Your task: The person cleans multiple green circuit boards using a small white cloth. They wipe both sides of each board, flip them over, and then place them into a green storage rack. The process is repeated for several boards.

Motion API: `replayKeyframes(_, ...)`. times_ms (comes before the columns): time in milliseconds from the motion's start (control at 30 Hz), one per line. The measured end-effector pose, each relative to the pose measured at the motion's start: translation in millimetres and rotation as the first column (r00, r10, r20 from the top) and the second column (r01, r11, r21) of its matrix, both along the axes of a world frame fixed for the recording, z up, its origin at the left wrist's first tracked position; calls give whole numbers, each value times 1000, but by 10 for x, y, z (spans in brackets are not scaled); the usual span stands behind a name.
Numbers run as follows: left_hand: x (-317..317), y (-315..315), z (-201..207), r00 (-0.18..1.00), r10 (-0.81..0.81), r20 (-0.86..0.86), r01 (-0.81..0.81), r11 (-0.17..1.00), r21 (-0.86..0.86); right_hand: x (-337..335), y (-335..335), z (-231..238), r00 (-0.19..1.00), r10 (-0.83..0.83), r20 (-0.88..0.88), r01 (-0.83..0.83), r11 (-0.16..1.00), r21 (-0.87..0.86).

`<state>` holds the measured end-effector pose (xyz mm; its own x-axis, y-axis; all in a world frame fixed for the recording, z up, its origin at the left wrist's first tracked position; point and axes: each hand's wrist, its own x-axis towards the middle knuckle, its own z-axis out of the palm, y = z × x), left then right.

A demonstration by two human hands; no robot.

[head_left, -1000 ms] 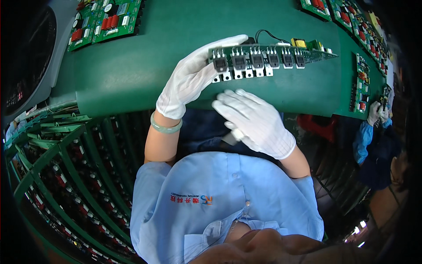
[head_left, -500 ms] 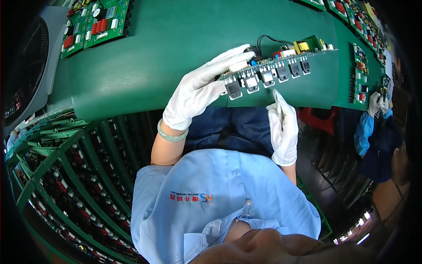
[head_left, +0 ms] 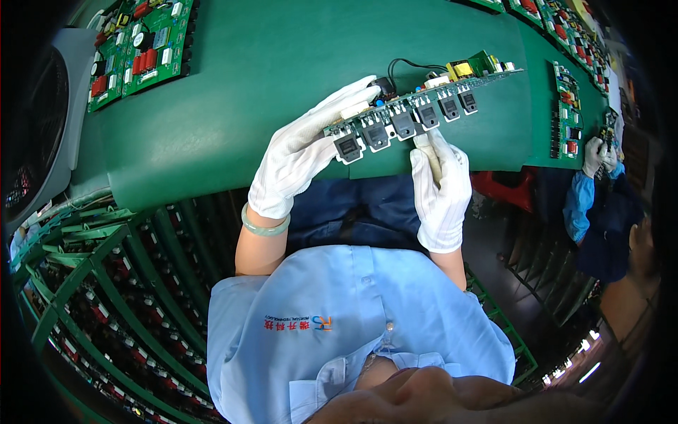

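Note:
My left hand (head_left: 293, 162), in a white glove, grips the left end of a green circuit board (head_left: 441, 91). The board is held tilted above the green work surface. A row of several black flat transistors (head_left: 378, 136) hangs from its near edge. A yellow transformer (head_left: 460, 69) and a looped black cable (head_left: 413, 62) show on its upper side. Below the middle of that row is my right hand (head_left: 443, 194), also gloved. Its fingers point up to the transistors, thumb and fingers apart; the fingertips are partly hidden behind one transistor.
Similar circuit boards (head_left: 152, 53) lie at the far left, beside a grey-framed fan (head_left: 35, 134). Another board (head_left: 567, 113) rests at the right edge of the green work surface (head_left: 233, 134). A green rack (head_left: 106, 261) stands lower left. A co-worker's gloved hands (head_left: 599, 155) are far right.
The board and my left hand have shifted left and slightly tilted. My right hand has risen, its fingertips now reaching the transistors, with thumb and fingers more apart.

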<state>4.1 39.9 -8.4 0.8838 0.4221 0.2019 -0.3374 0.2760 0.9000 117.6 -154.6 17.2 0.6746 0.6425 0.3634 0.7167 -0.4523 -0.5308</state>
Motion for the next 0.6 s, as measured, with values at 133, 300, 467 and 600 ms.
replayKeyframes(133,13,-2,3,1000,-6,-15,5,998,-62,-8,55,9,999,31,28,-31,999,-8)
replayKeyframes(300,19,31,-18,1000,-13,18,12,999,53,-66,73,-72,999,41,7,-41,999,1)
replayKeyframes(467,3,36,4,1000,-8,-15,9,998,55,-78,81,-52,997,59,56,-57,997,-46)
replayKeyframes(600,2,31,4,1000,7,-7,-7,998,69,-86,44,-112,994,96,46,-94,995,-43)
